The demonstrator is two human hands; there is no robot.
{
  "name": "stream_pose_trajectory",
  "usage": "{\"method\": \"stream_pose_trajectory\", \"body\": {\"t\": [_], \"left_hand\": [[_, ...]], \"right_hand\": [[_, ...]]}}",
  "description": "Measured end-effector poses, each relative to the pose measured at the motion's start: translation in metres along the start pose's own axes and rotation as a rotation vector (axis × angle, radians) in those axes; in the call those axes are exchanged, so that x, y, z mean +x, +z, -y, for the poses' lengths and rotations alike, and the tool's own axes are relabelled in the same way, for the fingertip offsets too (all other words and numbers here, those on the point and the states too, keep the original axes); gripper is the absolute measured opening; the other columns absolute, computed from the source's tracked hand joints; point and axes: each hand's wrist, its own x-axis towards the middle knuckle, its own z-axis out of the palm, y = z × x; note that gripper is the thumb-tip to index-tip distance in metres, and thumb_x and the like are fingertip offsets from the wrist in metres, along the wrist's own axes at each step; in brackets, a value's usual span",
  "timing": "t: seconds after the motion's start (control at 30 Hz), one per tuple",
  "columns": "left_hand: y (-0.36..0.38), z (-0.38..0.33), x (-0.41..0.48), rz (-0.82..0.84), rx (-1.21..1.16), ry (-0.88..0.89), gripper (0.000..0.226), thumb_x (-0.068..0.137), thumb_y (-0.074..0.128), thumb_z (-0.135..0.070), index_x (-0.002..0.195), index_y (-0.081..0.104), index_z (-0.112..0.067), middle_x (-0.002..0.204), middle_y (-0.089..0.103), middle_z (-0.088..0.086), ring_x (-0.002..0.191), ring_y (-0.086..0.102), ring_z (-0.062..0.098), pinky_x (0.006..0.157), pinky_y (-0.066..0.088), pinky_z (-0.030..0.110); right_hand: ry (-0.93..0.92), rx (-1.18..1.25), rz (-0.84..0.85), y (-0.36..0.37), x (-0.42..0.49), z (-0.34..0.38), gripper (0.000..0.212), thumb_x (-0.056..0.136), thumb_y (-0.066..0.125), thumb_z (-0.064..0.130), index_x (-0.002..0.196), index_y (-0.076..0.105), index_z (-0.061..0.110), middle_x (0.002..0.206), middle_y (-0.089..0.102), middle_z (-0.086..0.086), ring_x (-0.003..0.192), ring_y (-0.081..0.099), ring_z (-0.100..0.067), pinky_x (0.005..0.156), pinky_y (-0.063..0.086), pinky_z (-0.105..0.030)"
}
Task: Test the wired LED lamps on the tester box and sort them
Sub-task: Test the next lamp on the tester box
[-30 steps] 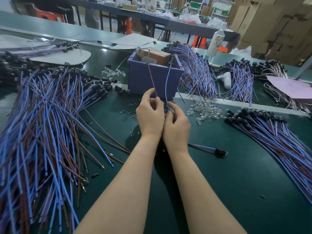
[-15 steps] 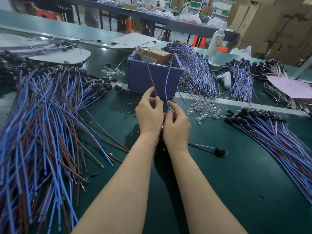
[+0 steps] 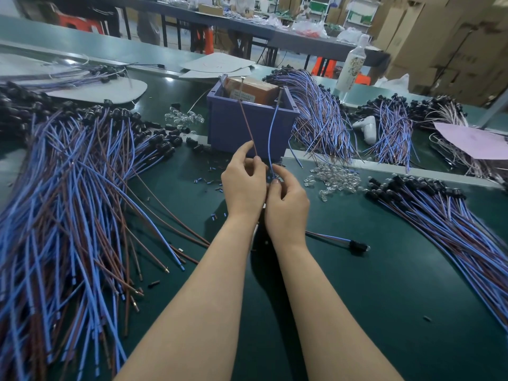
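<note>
At your far left a big heap of wired lamps fans across the green table, black heads pointing away from you. Your left hand is raised just in front of the purple tester box, thumb and forefinger pinching the brown wire, which rises to a brown carton inside the box. Beside it the blue wire curves up to the box's right rim. Your right hand touches the left, its fingers curled round the blue wire's lower end; the lamp's head is hidden between your hands. Further right lie loose clear bulbs, a single wired lamp near your right wrist, and a second lamp pile at the table's right edge.
</note>
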Motion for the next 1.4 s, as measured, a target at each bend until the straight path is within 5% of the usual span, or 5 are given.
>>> {"method": "stream_pose_trajectory", "body": {"t": [0.4, 0.77, 0.93, 1.1, 1.4], "left_hand": [[-0.0008, 0.0, 0.0008, 0.018, 0.017, -0.01, 0.032, 0.093, 0.052, -0.009, 0.124, 0.058, -0.013, 0.085, 0.069, 0.006, 0.084, 0.065, 0.019, 0.086, 0.052, 0.04], [-0.0016, -0.0007, 0.0001, 0.006, 0.011, -0.014, 0.033, 0.094, 0.052, -0.01, 0.126, 0.056, -0.011, 0.085, 0.067, 0.005, 0.087, 0.065, 0.02, 0.086, 0.053, 0.043], [-0.003, 0.0004, 0.0016, 0.006, 0.014, -0.018, 0.032, 0.094, 0.052, -0.011, 0.126, 0.056, -0.011, 0.086, 0.069, 0.008, 0.087, 0.065, 0.021, 0.085, 0.053, 0.045], [-0.004, -0.0001, 0.0016, 0.013, 0.041, -0.008, 0.032, 0.093, 0.052, -0.01, 0.124, 0.058, -0.011, 0.084, 0.068, 0.005, 0.087, 0.065, 0.022, 0.087, 0.051, 0.042], [-0.0065, -0.0028, 0.0008, 0.033, 0.06, -0.034, 0.027, 0.093, 0.053, -0.012, 0.119, 0.061, -0.01, 0.085, 0.068, 0.003, 0.088, 0.066, 0.02, 0.086, 0.052, 0.042]], "right_hand": [[0.004, -0.005, 0.016, -0.0001, 0.0006, -0.001, 0.033, 0.094, 0.044, 0.005, 0.12, 0.063, 0.013, 0.111, 0.068, 0.0, 0.093, 0.056, -0.007, 0.079, 0.038, -0.011], [0.003, -0.019, 0.021, 0.0006, 0.0021, -0.0015, 0.032, 0.095, 0.044, 0.006, 0.12, 0.063, 0.013, 0.113, 0.067, 0.0, 0.092, 0.055, -0.006, 0.078, 0.037, -0.01], [0.013, -0.01, 0.029, 0.0013, 0.0023, 0.0, 0.033, 0.095, 0.044, 0.006, 0.121, 0.062, 0.013, 0.113, 0.068, -0.001, 0.1, 0.061, -0.015, 0.088, 0.044, -0.023], [0.0, -0.014, 0.037, 0.0013, 0.001, 0.0006, 0.033, 0.095, 0.044, 0.006, 0.12, 0.063, 0.014, 0.112, 0.068, 0.0, 0.095, 0.057, -0.009, 0.079, 0.039, -0.012], [0.006, 0.001, 0.047, 0.0015, 0.0013, -0.0003, 0.032, 0.095, 0.044, 0.007, 0.12, 0.063, 0.015, 0.104, 0.066, 0.006, 0.091, 0.057, -0.007, 0.079, 0.04, -0.013]]}}
